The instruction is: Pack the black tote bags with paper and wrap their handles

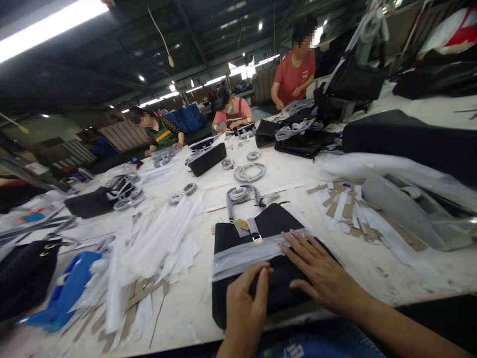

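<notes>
A black handbag (278, 276) lies flat in front of me at the table's near edge. A greyish translucent wrapping strip (238, 258) runs across its front, below a small metal clasp (257, 238). Its handle (228, 204), wrapped in grey film, stretches away from me on the tabletop. My right hand (316, 266) rests flat with fingers spread over the strip and the bag's right side. Over the lower left part of the bag, my left hand (249, 298) is closed, thumb against curled fingers; whatever it pinches is hidden.
White strips (164, 238) and a blue tape dispenser (70, 288) lie to the left. Paper and cardboard scraps (343, 204) are at the right. Coiled wrapped straps (249, 172) and more black bags (208, 159) sit farther back. Several people (296, 74) work around the table.
</notes>
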Action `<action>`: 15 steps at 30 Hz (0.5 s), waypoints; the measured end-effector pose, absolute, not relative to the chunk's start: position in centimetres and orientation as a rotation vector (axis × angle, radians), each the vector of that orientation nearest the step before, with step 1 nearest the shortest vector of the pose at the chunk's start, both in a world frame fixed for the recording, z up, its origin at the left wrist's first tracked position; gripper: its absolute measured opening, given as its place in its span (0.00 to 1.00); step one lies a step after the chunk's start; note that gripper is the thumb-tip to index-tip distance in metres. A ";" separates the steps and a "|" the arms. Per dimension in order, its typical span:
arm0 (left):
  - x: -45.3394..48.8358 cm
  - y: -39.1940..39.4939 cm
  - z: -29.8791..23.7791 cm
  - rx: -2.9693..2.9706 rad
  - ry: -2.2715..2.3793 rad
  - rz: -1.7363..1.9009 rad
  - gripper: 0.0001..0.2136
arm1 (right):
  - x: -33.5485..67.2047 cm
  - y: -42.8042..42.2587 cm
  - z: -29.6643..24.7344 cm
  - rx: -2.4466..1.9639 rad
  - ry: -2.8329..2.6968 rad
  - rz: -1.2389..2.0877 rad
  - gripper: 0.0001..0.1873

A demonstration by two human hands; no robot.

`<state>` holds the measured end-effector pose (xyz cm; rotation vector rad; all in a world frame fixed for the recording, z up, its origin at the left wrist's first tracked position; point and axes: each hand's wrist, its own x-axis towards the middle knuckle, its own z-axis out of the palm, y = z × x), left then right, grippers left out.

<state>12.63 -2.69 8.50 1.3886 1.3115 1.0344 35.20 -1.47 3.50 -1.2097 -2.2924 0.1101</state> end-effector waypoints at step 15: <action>6.3 -1.6 4.4 1.915 1.793 1.093 0.19 | 40.6 0.5 0.6 -1.594 -1.876 0.186 0.32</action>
